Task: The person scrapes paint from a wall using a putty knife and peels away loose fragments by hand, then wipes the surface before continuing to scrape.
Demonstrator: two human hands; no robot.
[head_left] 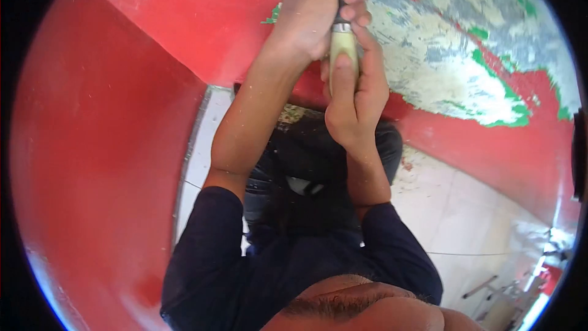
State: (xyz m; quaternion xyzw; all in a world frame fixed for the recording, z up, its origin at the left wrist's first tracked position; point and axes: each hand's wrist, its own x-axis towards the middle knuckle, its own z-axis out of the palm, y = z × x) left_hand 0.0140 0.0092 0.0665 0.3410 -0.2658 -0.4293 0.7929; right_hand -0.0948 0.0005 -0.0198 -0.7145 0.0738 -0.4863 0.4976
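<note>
The scraper (pixel 343 46), a tool with a pale wooden handle and a grey part above it, stands upright against the red wall (pixel 202 18) at the far side, just where the paint gives way to a patch of bare, flaking plaster (pixel 429 55). The left hand (pixel 309 9) is wrapped tight round the upper grey part; the right hand (pixel 358 95) is closed round the wooden handle below, thumb laid along it. The working end is out of view at the top edge, so I cannot tell how it meets the wall.

Both arms are stretched up and pushing, which looks risky to me: if the edge skids off a hard ridge of paint, the hands could slam into the rough plaster and scrape the knuckles. Chips and dust (pixel 300 113) already speckle the forearms and the dark trousers (pixel 318 159), so more may fall toward the face. The tiled floor (pixel 453 208) carries loose flakes near the wall, a likely slipping hazard underfoot.
</note>
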